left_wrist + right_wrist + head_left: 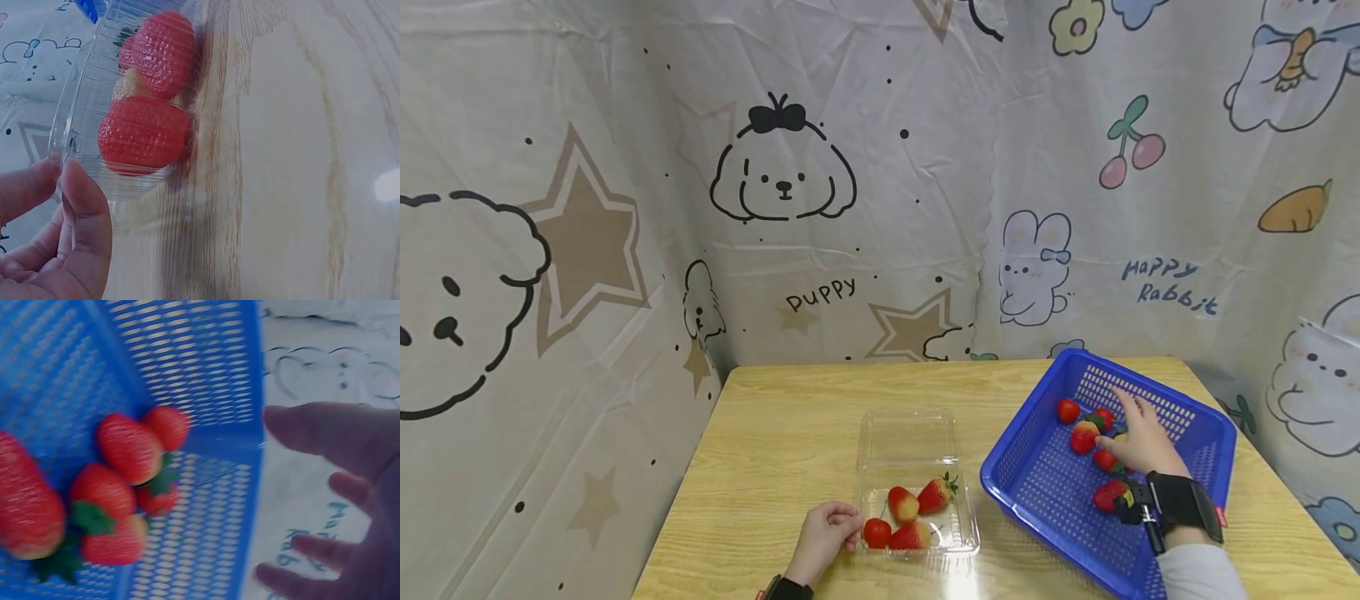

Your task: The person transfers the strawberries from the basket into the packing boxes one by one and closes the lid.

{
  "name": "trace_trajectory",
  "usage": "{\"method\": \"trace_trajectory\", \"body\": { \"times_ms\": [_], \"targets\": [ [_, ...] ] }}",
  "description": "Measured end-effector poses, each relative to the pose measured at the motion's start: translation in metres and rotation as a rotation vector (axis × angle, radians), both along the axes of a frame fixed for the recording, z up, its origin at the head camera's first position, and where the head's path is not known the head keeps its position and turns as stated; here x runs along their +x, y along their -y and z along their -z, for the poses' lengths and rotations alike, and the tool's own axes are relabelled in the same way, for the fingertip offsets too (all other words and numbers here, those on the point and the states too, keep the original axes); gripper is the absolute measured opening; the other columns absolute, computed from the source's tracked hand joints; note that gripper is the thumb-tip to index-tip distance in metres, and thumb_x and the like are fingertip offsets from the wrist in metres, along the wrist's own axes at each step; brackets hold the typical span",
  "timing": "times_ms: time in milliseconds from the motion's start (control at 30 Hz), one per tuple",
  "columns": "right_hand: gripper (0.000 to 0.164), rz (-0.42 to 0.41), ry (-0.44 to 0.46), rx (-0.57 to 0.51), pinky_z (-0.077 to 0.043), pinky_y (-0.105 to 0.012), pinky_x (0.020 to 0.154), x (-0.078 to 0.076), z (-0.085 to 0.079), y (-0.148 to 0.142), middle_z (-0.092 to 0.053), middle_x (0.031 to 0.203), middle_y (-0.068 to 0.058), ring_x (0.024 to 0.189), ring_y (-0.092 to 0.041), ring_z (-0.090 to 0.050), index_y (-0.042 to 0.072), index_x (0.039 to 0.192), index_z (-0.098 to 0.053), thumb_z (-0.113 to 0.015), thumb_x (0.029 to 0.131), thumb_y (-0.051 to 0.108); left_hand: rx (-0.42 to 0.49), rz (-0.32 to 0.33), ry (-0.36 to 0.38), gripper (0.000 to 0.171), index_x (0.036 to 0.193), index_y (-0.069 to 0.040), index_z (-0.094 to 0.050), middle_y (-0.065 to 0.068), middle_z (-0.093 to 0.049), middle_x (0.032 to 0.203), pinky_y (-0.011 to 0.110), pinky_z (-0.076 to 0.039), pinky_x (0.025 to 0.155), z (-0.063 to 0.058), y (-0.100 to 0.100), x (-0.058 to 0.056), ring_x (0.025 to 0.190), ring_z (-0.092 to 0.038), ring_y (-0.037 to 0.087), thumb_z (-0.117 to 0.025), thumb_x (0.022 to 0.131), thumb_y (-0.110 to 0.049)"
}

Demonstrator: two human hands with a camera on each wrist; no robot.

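My left hand (826,533) pinches the near-left rim of a clear plastic clamshell box (973,533) between thumb and forefinger; the left wrist view shows the fingertips on the box edge (59,134). Inside lie a red cherry (877,533) with a stem and several strawberries (935,495). My right hand (1144,440) hovers over a blue perforated basket (1048,487), fingers spread and holding nothing. Below it in the basket are several strawberries (1108,497) and a round red fruit (1068,410). Part of the fruit is hidden behind that hand.
The box's lid (908,433) lies folded back, away from me. Box and basket stand on a wood-grain table (775,433), the basket at its right side. A printed curtain (850,250) hangs behind the table and along both sides.
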State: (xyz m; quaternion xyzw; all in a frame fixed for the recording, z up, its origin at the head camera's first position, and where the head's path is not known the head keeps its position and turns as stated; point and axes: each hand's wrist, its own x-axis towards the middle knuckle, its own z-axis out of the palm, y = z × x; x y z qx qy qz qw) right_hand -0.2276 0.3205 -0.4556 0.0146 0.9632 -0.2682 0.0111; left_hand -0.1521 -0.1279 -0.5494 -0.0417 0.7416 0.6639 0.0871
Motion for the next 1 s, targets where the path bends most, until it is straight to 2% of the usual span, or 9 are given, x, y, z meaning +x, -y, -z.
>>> {"method": "trace_trajectory", "body": {
  "times_ms": [67,200,367,467,567,800,1000],
  "targets": [
    [0.089,0.021,0.101,-0.009,-0.029,-0.073,0.083,0.003,0.008,-0.004,-0.007,0.134,-0.043,0.113,-0.065,-0.022,-0.002,0.142,-0.011,-0.069,0.08,0.022,0.002,-0.002,-0.003,0.02,0.094,0.014,-0.056,-0.001,-0.057,0.064,0.026,-0.052,0.052,-0.001,0.0,0.0,0.055,-0.055,0.009,-0.061,0.084,-0.002],
    [0.088,0.033,0.275,-0.008,-0.032,-0.071,0.083,0.007,0.024,-0.008,-0.013,0.129,-0.046,0.112,-0.065,-0.024,-0.008,0.137,-0.016,-0.07,0.078,0.027,0.007,-0.006,0.002,0.02,0.094,0.014,-0.056,-0.001,-0.057,0.065,0.023,-0.051,0.051,-0.002,0.0,0.0,0.054,-0.055,0.008,-0.061,0.084,-0.002],
    [0.08,0.021,0.412,-0.025,-0.037,-0.065,0.083,0.011,0.039,-0.01,-0.034,0.12,-0.043,0.108,-0.056,-0.037,-0.011,0.128,-0.033,-0.075,0.073,0.029,0.011,-0.01,-0.004,0.021,0.094,0.015,-0.055,0.0,-0.057,0.065,0.022,-0.051,0.05,-0.002,-0.001,0.001,0.054,-0.055,0.008,-0.061,0.084,-0.002],
    [0.066,-0.012,0.432,-0.034,-0.042,-0.056,0.078,0.011,0.047,-0.011,-0.05,0.106,-0.033,0.094,-0.043,-0.049,-0.009,0.119,-0.044,-0.076,0.071,0.023,0.01,-0.011,0.002,0.021,0.095,0.015,-0.055,0.0,-0.057,0.065,0.023,-0.051,0.051,-0.002,-0.001,0.0,0.054,-0.055,0.009,-0.061,0.085,-0.002],
    [0.054,-0.034,0.431,-0.027,-0.045,-0.048,0.074,0.011,0.053,-0.01,-0.057,0.093,-0.022,0.083,-0.032,-0.052,-0.008,0.112,-0.05,-0.075,0.07,0.016,0.007,-0.011,0.01,0.021,0.096,0.015,-0.055,-0.001,-0.057,0.065,0.024,-0.051,0.052,-0.002,0.0,-0.001,0.055,-0.055,0.009,-0.061,0.085,-0.002],
    [0.041,-0.077,0.381,0.022,-0.045,-0.043,0.07,0.012,0.061,-0.007,-0.058,0.086,-0.017,0.077,-0.028,-0.052,-0.007,0.1,-0.055,-0.074,0.067,0.009,0.009,-0.012,0.016,0.021,0.095,0.015,-0.055,-0.001,-0.056,0.065,0.025,-0.051,0.052,-0.003,0.0,0.0,0.054,-0.055,0.009,-0.061,0.084,-0.002],
    [0.036,-0.07,0.371,0.042,-0.045,-0.04,0.067,0.012,0.062,-0.005,-0.057,0.081,-0.011,0.073,-0.026,-0.051,-0.005,0.094,-0.057,-0.076,0.066,0.008,0.007,-0.011,0.015,0.021,0.096,0.015,-0.055,-0.001,-0.056,0.064,0.024,-0.051,0.051,-0.003,0.0,0.001,0.054,-0.055,0.008,-0.061,0.085,-0.002]
  ]
}}
